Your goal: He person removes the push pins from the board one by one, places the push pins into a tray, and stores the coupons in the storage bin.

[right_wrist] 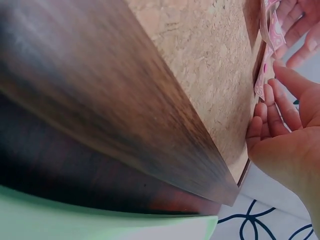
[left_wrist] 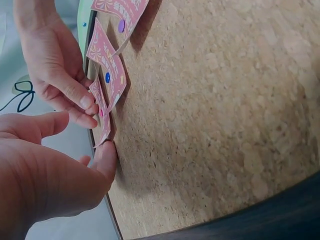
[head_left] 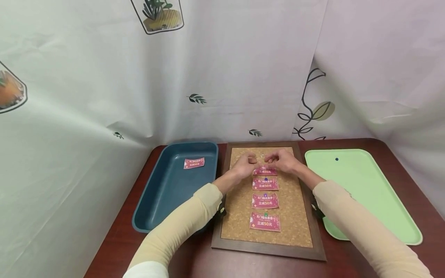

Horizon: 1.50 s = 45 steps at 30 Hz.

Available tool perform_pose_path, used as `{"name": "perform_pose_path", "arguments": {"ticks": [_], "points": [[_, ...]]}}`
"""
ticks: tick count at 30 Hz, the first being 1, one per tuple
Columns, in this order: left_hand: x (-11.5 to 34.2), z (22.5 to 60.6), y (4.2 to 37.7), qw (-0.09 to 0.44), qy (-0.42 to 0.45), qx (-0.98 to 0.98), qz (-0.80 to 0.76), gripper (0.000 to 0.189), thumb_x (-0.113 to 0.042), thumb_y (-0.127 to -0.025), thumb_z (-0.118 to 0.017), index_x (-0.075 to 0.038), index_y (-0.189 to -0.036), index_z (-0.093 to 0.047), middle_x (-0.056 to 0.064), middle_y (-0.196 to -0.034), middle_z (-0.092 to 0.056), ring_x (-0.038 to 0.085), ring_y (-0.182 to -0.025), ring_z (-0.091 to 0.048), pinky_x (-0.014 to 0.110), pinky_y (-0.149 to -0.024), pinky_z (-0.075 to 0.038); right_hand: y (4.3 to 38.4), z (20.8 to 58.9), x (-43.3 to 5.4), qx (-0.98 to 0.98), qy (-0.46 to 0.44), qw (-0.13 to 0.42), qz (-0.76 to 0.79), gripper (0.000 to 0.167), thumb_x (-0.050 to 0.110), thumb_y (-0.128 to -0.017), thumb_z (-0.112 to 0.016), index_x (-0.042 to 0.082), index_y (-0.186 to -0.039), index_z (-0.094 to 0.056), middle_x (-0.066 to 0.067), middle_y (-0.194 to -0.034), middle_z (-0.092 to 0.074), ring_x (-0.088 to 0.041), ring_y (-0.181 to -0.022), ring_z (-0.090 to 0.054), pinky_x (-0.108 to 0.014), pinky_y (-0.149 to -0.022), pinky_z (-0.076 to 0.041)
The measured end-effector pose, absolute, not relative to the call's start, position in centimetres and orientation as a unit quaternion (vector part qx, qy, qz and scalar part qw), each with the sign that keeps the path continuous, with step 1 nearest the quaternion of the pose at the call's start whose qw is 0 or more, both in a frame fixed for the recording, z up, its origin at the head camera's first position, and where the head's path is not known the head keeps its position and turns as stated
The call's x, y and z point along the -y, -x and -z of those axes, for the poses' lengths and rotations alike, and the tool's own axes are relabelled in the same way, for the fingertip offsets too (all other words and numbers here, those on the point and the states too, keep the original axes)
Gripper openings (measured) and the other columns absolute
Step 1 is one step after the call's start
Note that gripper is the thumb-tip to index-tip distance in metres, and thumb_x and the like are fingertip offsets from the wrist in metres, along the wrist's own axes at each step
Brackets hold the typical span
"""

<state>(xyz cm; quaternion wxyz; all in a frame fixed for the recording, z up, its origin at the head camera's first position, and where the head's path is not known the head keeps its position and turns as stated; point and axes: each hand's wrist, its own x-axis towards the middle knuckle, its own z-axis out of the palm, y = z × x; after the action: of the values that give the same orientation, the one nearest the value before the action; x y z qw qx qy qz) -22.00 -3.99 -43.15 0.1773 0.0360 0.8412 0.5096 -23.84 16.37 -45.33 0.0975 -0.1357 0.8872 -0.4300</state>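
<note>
On the cork board [head_left: 240, 227], pink coupons stand in a column. The topmost coupon [head_left: 265, 171] lies between my two hands, and a magenta push pin [left_wrist: 101, 113] sits on it. My left hand [head_left: 245, 165] has thumb and fingers apart, its fingertips touching one end of that coupon. My right hand [head_left: 283, 160] is at the other end, fingers loosely bent and thumb tip close to the pin. Below it, coupons carry a dark blue pin [head_left: 265, 179], a purple pin [head_left: 265, 195] and a green pin [head_left: 265, 214].
A dark blue tray [head_left: 147, 200] stands left of the board with one pink coupon [head_left: 194, 163] in it. To the right lies a light green tray [head_left: 368, 193] holding a small blue pin [head_left: 336, 159]. The board has a raised brown wooden frame [head_left: 267, 251]. White printed sheeting [head_left: 226, 77] hangs behind.
</note>
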Motion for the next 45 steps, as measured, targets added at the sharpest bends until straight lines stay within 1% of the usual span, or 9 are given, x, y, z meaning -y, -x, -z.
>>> {"name": "perform_pose_path", "arguments": {"ticks": [4, 7, 10, 17, 21, 26, 34, 37, 45], "points": [[4.1, 43.5, 22.0, 0.180, -0.043, -0.846, -0.499, 0.046, -0.012, -0.105, -0.067, -0.003, -0.148, -0.056, 0.016, -0.140, -0.064, 0.031, -0.131, -0.060, 0.044, -0.108, -0.050, 23.6, 45.5, -16.2, -0.889, 0.132, 0.101, 0.428, 0.021, 0.004, -0.096, -0.076, -0.004, -0.115, -0.075, -0.010, -0.097, -0.069, -0.022, -0.087, -0.057, -0.033, -0.077, -0.045], [4.2, 43.7, 21.9, 0.178, -0.056, -0.853, -0.488, 0.042, -0.010, -0.104, -0.067, -0.003, -0.146, -0.059, 0.016, -0.138, -0.065, 0.030, -0.129, -0.061, 0.042, -0.106, -0.051, 23.6, 45.6, -16.1, -0.890, 0.131, 0.103, 0.425, 0.020, 0.004, -0.096, -0.076, -0.004, -0.114, -0.075, -0.009, -0.095, -0.069, -0.022, -0.086, -0.056, -0.034, -0.077, -0.045], [4.2, 43.8, 21.9, 0.172, -0.070, -0.859, -0.476, 0.040, -0.008, -0.104, -0.067, -0.003, -0.142, -0.062, 0.014, -0.134, -0.066, 0.028, -0.124, -0.063, 0.040, -0.103, -0.053, 23.6, 45.6, -16.1, -0.894, 0.130, 0.098, 0.418, 0.019, 0.003, -0.096, -0.076, -0.003, -0.113, -0.076, -0.009, -0.094, -0.069, -0.022, -0.086, -0.057, -0.033, -0.076, -0.046], [4.1, 44.0, 22.5, 0.153, -0.084, -0.880, -0.442, 0.030, -0.005, -0.099, -0.070, -0.004, -0.129, -0.069, 0.008, -0.117, -0.070, 0.020, -0.106, -0.065, 0.031, -0.090, -0.055, 23.7, 45.6, -15.8, -0.900, 0.136, 0.078, 0.406, 0.013, 0.001, -0.093, -0.077, -0.004, -0.105, -0.076, -0.009, -0.088, -0.069, -0.019, -0.081, -0.058, -0.031, -0.073, -0.046], [4.2, 44.4, 22.9, 0.144, -0.086, -0.893, -0.418, 0.021, -0.005, -0.099, -0.072, -0.006, -0.120, -0.073, 0.006, -0.108, -0.072, 0.017, -0.098, -0.066, 0.027, -0.081, -0.054, 23.5, 45.7, -15.4, -0.901, 0.133, 0.083, 0.404, 0.008, -0.001, -0.093, -0.076, -0.003, -0.101, -0.076, -0.008, -0.086, -0.068, -0.018, -0.080, -0.057, -0.032, -0.072, -0.046], [4.3, 44.5, 23.4, 0.141, -0.083, -0.898, -0.409, 0.013, -0.005, -0.099, -0.072, -0.008, -0.111, -0.075, 0.004, -0.099, -0.071, 0.015, -0.088, -0.065, 0.023, -0.070, -0.051, 23.7, 45.5, -15.1, -0.907, 0.122, 0.093, 0.393, 0.005, 0.001, -0.094, -0.075, -0.001, -0.098, -0.075, -0.008, -0.086, -0.067, -0.020, -0.081, -0.057, -0.031, -0.072, -0.045], [4.3, 44.1, 24.2, 0.138, -0.099, -0.906, -0.388, 0.009, -0.005, -0.097, -0.075, -0.009, -0.106, -0.077, 0.002, -0.093, -0.072, 0.012, -0.080, -0.063, 0.021, -0.064, -0.048, 24.2, 44.9, -15.0, -0.910, 0.113, 0.112, 0.384, 0.004, 0.001, -0.097, -0.074, -0.003, -0.098, -0.074, -0.007, -0.083, -0.064, -0.018, -0.074, -0.056, -0.029, -0.066, -0.045], [4.3, 44.0, 24.4, 0.132, -0.104, -0.911, -0.377, 0.009, -0.005, -0.096, -0.077, -0.010, -0.104, -0.077, 0.001, -0.092, -0.072, 0.011, -0.077, -0.061, 0.021, -0.062, -0.046, 24.3, 44.8, -14.8, -0.912, 0.110, 0.124, 0.375, 0.005, 0.004, -0.098, -0.074, -0.001, -0.098, -0.074, -0.006, -0.082, -0.063, -0.016, -0.072, -0.055, -0.028, -0.064, -0.044], [4.4, 44.1, 24.3, 0.136, -0.102, -0.914, -0.369, 0.011, -0.004, -0.093, -0.078, -0.010, -0.103, -0.078, -0.001, -0.090, -0.072, 0.010, -0.077, -0.062, 0.020, -0.062, -0.046, 24.4, 44.6, -14.7, -0.912, 0.103, 0.151, 0.367, 0.005, 0.004, -0.101, -0.070, -0.001, -0.101, -0.072, -0.008, -0.085, -0.064, -0.017, -0.074, -0.056, -0.028, -0.065, -0.046]]}}
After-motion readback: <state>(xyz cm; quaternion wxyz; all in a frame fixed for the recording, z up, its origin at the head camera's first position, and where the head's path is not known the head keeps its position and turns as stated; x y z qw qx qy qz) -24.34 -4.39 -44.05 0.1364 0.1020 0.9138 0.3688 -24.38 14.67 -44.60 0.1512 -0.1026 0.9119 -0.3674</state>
